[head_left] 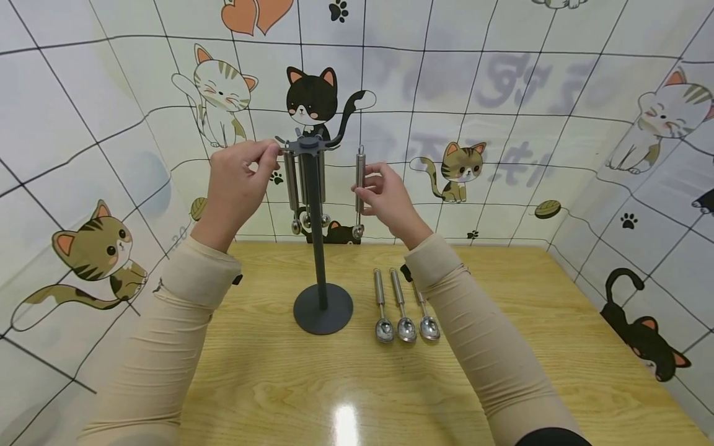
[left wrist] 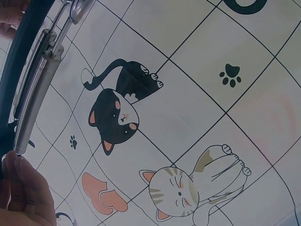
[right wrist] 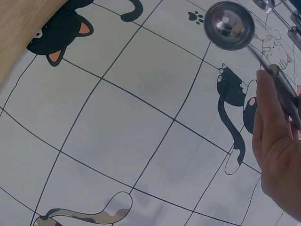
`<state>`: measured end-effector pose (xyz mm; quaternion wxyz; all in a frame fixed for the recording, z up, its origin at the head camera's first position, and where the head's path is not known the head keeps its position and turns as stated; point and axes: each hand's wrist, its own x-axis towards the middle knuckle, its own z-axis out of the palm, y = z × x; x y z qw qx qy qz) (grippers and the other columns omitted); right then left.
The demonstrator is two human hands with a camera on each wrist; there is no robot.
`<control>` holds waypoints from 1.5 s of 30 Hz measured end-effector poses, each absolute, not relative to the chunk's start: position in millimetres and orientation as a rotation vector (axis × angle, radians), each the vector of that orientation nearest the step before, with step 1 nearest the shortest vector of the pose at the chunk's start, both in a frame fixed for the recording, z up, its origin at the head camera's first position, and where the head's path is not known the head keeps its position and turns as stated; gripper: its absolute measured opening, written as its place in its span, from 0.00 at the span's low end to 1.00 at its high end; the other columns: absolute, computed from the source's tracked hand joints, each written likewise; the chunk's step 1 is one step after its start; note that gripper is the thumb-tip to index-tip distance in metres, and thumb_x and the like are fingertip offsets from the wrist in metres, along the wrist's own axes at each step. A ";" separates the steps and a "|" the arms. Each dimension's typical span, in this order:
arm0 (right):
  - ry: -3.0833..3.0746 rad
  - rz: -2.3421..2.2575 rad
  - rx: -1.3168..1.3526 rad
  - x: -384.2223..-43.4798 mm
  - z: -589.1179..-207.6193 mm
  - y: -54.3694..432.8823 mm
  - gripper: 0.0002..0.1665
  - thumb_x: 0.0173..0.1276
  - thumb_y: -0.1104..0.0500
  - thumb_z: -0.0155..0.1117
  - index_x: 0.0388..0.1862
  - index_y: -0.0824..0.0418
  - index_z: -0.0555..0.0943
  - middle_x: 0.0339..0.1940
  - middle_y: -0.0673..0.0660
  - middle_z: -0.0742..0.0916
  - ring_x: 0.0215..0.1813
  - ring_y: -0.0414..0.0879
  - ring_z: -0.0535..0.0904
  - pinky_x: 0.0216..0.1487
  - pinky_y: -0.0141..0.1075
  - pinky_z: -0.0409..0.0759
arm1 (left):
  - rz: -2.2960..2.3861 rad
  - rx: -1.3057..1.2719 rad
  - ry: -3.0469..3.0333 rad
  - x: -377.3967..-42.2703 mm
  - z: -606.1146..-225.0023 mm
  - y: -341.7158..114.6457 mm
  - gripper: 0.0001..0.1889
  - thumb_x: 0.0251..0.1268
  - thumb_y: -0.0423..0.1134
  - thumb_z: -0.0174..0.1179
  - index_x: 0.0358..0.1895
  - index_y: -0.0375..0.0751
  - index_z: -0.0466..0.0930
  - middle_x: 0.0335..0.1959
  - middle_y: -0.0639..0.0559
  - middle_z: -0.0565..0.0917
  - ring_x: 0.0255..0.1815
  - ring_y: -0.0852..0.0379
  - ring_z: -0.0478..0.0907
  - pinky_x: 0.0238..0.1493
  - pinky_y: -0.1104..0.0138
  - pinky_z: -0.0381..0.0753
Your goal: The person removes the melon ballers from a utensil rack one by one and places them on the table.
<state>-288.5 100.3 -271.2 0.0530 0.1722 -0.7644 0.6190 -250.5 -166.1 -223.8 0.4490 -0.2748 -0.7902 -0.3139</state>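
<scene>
A dark grey rack [head_left: 317, 248] with a round base stands on the table, and metal ice cream scoops [head_left: 292, 183] hang from its hooks, bowls down. My left hand [head_left: 237, 183] pinches the end of a hook arm at the rack's top left; the left wrist view shows its fingertips [left wrist: 21, 162] right by the handle end of a hanging scoop [left wrist: 37, 94]. To the right of the rack, my right hand [head_left: 385, 192] grips another ice cream scoop [head_left: 360, 170] by its handle, upright with the bowl [right wrist: 229, 26] down, apart from the hooks.
Three more scoops [head_left: 406, 328] lie side by side on the wooden table [head_left: 268, 390], right of the rack's base, one partly behind the right sleeve. Behind the table rises a wall covering [head_left: 390, 80] with a grid and cartoon cats.
</scene>
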 end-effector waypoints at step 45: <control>-2.564 1.816 0.247 -295.9 -315.5 178.7 0.28 0.80 0.61 0.55 0.75 0.63 0.63 0.56 0.69 0.79 0.47 0.56 0.79 0.51 0.57 0.83 | -0.782 -0.681 -1.970 -249.8 -223.2 -166.1 0.20 0.80 0.40 0.51 0.28 0.35 0.82 0.27 0.46 0.88 0.31 0.52 0.84 0.28 0.72 0.66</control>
